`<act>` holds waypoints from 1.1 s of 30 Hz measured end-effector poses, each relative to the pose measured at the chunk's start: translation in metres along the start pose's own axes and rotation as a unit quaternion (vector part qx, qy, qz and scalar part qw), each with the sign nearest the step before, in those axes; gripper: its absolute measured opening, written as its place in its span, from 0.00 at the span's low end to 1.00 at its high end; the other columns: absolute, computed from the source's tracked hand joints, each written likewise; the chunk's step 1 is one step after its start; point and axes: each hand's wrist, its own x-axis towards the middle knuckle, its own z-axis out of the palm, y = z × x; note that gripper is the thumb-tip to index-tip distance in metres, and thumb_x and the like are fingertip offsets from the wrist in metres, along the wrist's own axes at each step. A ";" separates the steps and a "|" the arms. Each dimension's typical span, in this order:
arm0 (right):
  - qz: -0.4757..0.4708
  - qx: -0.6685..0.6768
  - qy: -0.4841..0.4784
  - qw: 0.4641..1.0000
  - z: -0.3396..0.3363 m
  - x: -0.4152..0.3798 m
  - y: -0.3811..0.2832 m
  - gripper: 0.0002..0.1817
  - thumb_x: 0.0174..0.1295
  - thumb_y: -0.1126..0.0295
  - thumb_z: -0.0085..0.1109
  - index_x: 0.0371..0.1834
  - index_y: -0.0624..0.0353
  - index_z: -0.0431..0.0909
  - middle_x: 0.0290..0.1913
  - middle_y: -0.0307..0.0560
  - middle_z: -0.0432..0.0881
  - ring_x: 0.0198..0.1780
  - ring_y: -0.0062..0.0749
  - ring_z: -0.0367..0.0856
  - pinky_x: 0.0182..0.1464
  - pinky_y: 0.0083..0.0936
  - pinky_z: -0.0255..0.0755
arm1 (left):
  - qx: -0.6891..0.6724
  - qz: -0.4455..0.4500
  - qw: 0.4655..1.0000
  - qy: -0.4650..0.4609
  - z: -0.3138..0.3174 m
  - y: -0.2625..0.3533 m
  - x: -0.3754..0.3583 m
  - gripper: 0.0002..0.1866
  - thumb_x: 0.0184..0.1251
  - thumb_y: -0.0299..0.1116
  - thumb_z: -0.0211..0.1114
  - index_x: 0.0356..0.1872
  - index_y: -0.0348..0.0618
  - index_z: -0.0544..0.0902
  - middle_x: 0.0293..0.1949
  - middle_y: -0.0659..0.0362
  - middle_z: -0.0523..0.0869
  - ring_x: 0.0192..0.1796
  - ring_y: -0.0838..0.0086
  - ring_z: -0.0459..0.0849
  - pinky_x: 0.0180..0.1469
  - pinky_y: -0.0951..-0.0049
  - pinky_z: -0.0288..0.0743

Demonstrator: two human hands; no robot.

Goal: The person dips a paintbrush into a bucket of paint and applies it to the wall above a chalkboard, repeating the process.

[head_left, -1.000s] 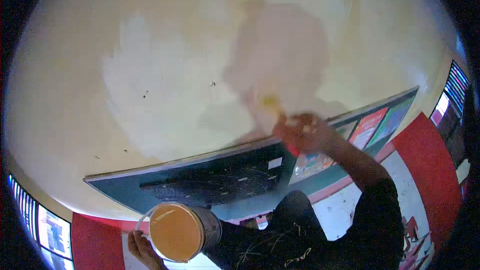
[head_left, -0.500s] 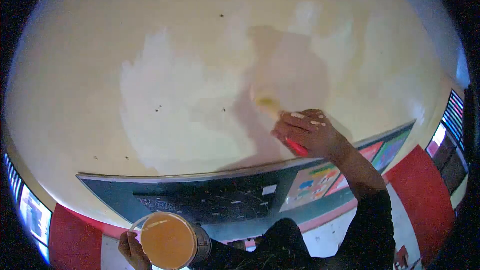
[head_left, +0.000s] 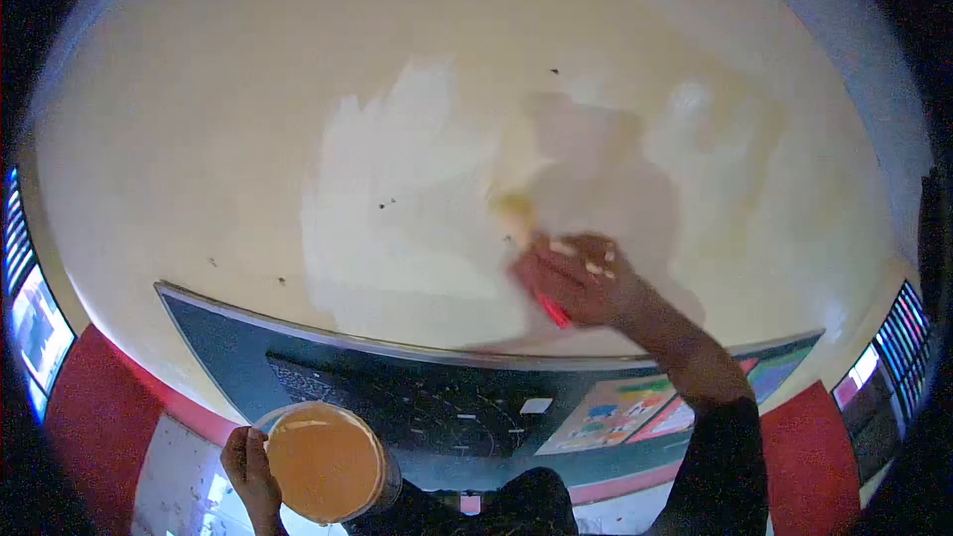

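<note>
My right hand (head_left: 579, 278) is closed around a paintbrush (head_left: 514, 213) with a red handle. Its yellowish bristles are against the cream wall (head_left: 228, 139), slightly smeared by motion. A paler, freshly coated patch (head_left: 347, 189) spreads to the left of the brush, with ragged upper edges. Low on the left, my left hand (head_left: 250, 471) grips the handle at the rim of a paint bucket (head_left: 326, 462). Peach-coloured paint shows inside it. Specks of pale paint dot the knuckles of my right hand.
Below the painted area runs a dark chalkboard (head_left: 213, 337) with a raised frame. Colourful posters (head_left: 606, 412) hang on its right part. Barred windows (head_left: 40, 323) and red wall sections (head_left: 99, 427) lie at both sides. Small dark holes mark the wall.
My view has turned, so the wall marks sit further right and the chalkboard tilts differently. The brush has moved left across the wall. The bucket stays in my left hand.
</note>
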 end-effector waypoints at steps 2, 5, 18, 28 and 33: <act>-0.156 -0.124 0.102 0.975 -0.003 0.009 -0.006 0.05 0.54 0.62 0.51 0.28 0.49 0.74 0.28 0.42 0.78 0.30 0.37 0.78 0.28 0.32 0.72 | -0.038 -0.025 0.999 0.004 0.003 0.004 0.000 0.11 0.60 0.31 0.52 0.22 0.36 0.72 0.17 0.65 0.68 0.21 0.84 0.62 0.22 0.80 0.54; -0.022 -0.022 0.294 0.955 -0.034 0.039 0.018 0.03 0.47 0.81 0.49 0.24 0.64 0.73 0.25 0.44 0.77 0.28 0.25 0.77 0.28 0.20 0.71 | -0.027 -0.038 0.998 -0.035 -0.004 0.009 0.003 0.11 0.60 0.31 0.52 0.21 0.36 0.72 0.17 0.65 0.68 0.21 0.84 0.62 0.22 0.79 0.54; 0.039 0.116 0.479 0.869 -0.077 0.043 -0.004 0.11 0.57 0.70 0.52 0.36 0.69 0.73 0.32 0.51 0.79 0.23 0.31 0.78 0.28 0.23 0.73 | -0.050 -0.073 0.996 0.018 -0.008 -0.007 -0.001 0.12 0.62 0.34 0.52 0.23 0.37 0.72 0.19 0.65 0.69 0.24 0.83 0.64 0.26 0.81 0.57; -0.059 0.317 0.485 0.813 -0.081 0.090 0.018 0.09 0.56 0.72 0.53 0.35 0.68 0.72 0.32 0.53 0.79 0.24 0.34 0.79 0.26 0.24 0.74 | -0.035 -0.040 0.998 -0.025 -0.004 -0.001 0.002 0.12 0.62 0.34 0.52 0.21 0.39 0.72 0.17 0.68 0.67 0.19 0.88 0.57 0.19 0.83 0.46; 0.040 0.257 0.447 0.856 -0.056 0.102 0.018 0.11 0.56 0.72 0.53 0.36 0.70 0.72 0.29 0.53 0.79 0.21 0.34 0.79 0.26 0.26 0.75 | -0.026 -0.054 0.998 -0.005 -0.005 -0.002 0.001 0.12 0.62 0.34 0.51 0.21 0.40 0.72 0.17 0.68 0.67 0.19 0.89 0.56 0.19 0.83 0.46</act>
